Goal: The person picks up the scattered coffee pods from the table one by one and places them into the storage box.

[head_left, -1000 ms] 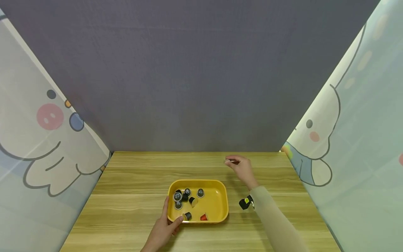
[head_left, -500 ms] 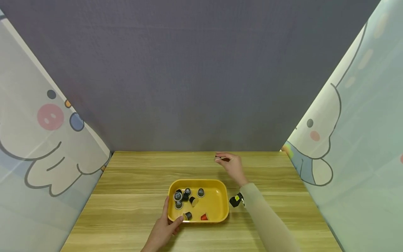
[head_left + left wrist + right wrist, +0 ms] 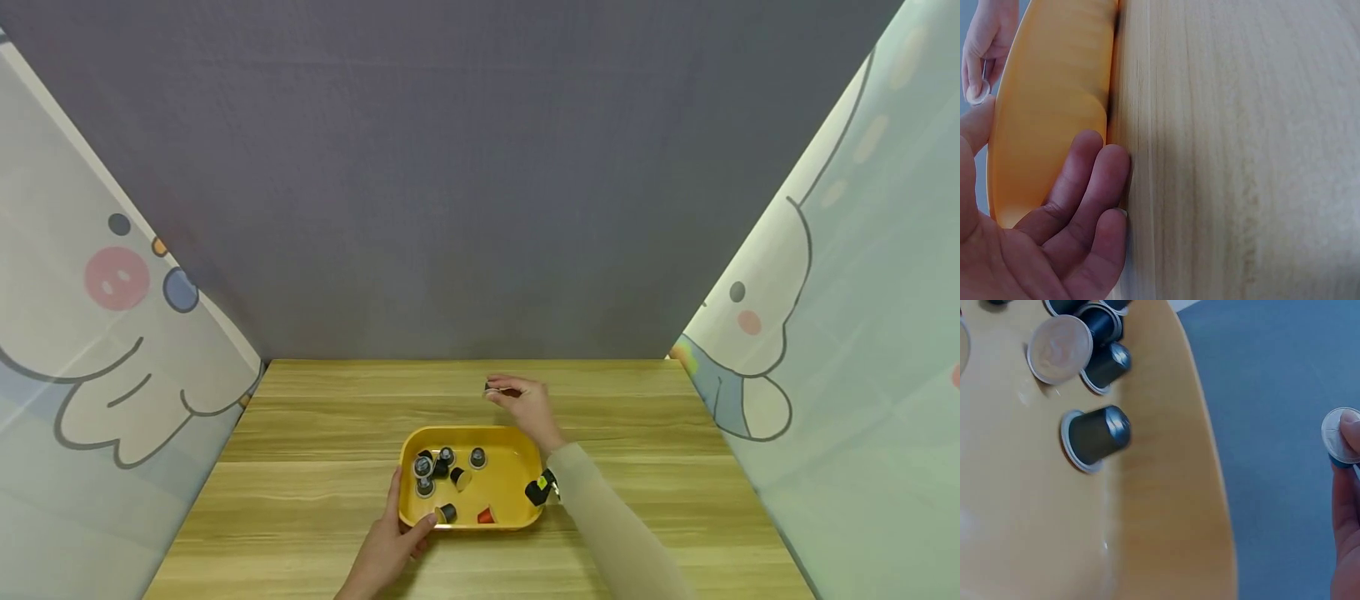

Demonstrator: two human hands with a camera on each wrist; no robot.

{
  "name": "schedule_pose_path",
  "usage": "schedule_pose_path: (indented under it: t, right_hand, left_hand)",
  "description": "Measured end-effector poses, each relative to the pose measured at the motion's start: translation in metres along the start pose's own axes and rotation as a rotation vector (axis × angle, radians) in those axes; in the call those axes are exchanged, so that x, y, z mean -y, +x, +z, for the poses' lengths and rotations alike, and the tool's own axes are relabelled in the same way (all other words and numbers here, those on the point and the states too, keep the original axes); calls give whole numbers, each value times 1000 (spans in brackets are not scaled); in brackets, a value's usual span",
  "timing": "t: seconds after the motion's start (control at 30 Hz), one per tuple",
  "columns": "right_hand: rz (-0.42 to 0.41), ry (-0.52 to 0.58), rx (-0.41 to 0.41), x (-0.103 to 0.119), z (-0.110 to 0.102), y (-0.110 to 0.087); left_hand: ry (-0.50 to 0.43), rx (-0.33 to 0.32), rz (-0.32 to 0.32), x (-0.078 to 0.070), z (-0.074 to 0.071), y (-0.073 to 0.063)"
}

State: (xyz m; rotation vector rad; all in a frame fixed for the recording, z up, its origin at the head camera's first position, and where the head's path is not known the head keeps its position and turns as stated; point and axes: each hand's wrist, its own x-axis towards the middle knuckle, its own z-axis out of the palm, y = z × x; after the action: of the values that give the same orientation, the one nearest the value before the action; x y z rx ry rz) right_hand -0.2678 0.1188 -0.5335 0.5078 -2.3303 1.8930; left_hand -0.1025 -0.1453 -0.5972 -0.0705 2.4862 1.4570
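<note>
My right hand pinches a small coffee capsule between thumb and fingers, beyond the far rim of a yellow tray. Its pale round lid shows in the right wrist view; the body behind is dark. My left hand holds the tray's near left corner, thumb at the rim and fingers bent against the outer wall. Several dark capsules crowd the tray's left side. A grey-topped capsule stands near the far wall, and a red capsule lies by the near wall.
The tray stands on a wood-grain table. A grey partition rises along the table's back edge, with printed cartoon sheets at both sides. A black wrist camera under my right sleeve overlaps the tray's right rim.
My right hand has moved left with the capsule, from beyond the tray's right end to behind its far rim. The left hand and the tray have stayed put.
</note>
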Motion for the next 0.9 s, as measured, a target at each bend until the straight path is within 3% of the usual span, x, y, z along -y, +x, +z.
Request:
schedule_pose_path:
  t: [0.23,0.43,0.7,0.9]
  right_hand:
    - [-11,55,33,22,14,-10]
    - [-14,83,50,16,23,-13]
    - [37,59,171,12,28,-17]
    - [68,0,252,-17,36,-14]
  left_hand:
    - [-6,21,-23,3,2,1]
    - [2,6,-9,2,1,3]
    - [-1,4,-6,0,-1,2]
    - [-6,5,-2,-1,-1,2]
